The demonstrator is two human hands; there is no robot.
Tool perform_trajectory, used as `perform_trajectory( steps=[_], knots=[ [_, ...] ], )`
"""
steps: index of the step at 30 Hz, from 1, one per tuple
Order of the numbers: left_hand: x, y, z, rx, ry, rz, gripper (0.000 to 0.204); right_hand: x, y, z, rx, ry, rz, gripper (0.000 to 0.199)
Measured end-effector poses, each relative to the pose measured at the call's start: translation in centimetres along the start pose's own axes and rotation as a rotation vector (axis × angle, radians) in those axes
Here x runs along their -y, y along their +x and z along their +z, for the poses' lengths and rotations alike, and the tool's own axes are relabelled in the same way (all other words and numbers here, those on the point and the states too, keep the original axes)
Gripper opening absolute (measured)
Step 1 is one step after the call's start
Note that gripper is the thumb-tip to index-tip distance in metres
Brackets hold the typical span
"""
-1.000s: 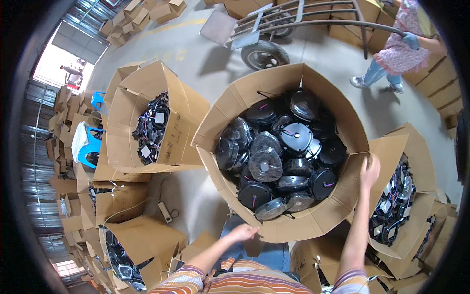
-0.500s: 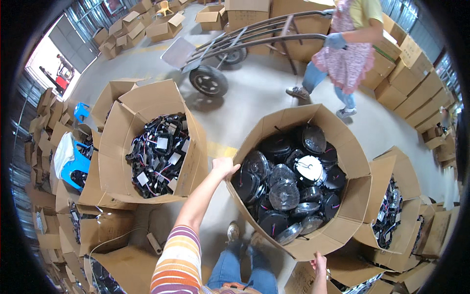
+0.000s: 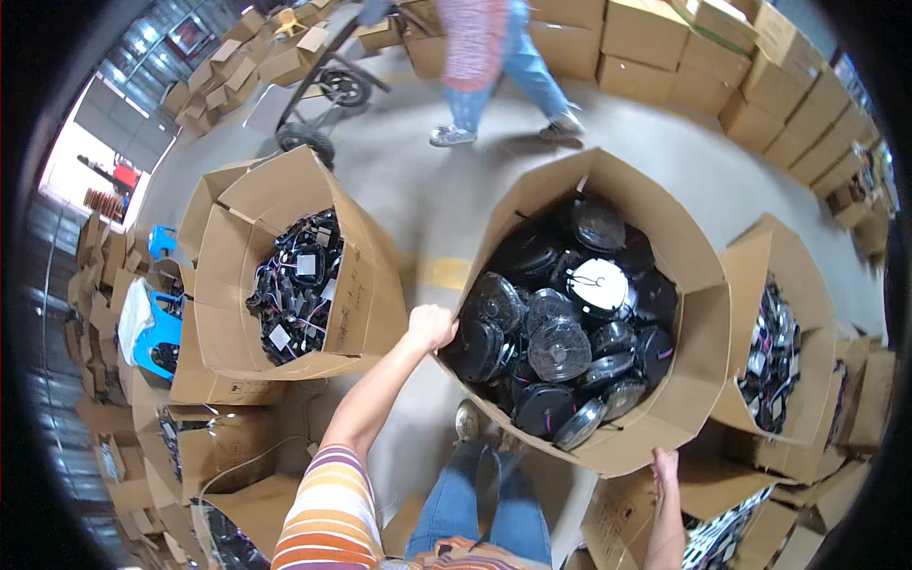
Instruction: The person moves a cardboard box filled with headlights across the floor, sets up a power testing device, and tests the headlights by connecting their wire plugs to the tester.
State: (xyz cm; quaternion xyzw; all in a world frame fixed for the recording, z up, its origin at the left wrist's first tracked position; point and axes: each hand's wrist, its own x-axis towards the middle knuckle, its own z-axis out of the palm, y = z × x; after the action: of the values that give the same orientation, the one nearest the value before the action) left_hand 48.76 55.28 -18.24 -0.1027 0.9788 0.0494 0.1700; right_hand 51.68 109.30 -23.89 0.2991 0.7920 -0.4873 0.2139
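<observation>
A large open cardboard box (image 3: pixel 701 313) stands before me. Round black housings (image 3: pixel 543 408) fill much of it, several with clear domed covers (image 3: pixel 559 350), and a white disc (image 3: pixel 598 285) lies among them. My left hand (image 3: pixel 433 327) is closed on the box's left rim, its fingertips partly hidden. Lower right, my right hand (image 3: pixel 665 464) is closed at the near rim, where the cardboard hides part of the grip. Both arms reach out wide around the box.
To the left stands another cardboard box (image 3: pixel 366 294) of black parts with wires. More filled boxes (image 3: pixel 803 351) crowd the right. Beyond, a person (image 3: pixel 475 57) in a pink apron walks with a two-wheeled hand cart (image 3: pixel 304 114). Stacked cartons (image 3: pixel 641 43) line the back.
The person and the cart have moved left. My right hand has moved right and farther up the view along with the box's near rim. My left hand keeps its grip.
</observation>
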Motion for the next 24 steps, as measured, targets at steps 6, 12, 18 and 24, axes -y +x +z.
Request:
perform_trajectory(
  steps=[6,12,18,24],
  knots=[
    [-9.4,-12.0,4.3,0.225,-0.202,-0.139,0.042,-10.3,8.7,-13.2,-0.324,-0.451,-0.089,0.023],
    [-7.8,-13.3,5.1,0.292,-0.171,-0.310,0.045,-2.7,3.7,-9.2,-0.430,-0.650,-0.007,0.037],
    [-2.6,-11.6,6.4,0.408,-0.201,-0.352,0.048,-4.4,-2.1,-2.9,-0.543,-0.547,-0.025,0.042],
    [-0.2,-10.2,7.0,0.696,-0.375,0.045,0.059,-9.4,-13.7,8.1,-0.400,0.134,0.180,0.059]
  ],
)
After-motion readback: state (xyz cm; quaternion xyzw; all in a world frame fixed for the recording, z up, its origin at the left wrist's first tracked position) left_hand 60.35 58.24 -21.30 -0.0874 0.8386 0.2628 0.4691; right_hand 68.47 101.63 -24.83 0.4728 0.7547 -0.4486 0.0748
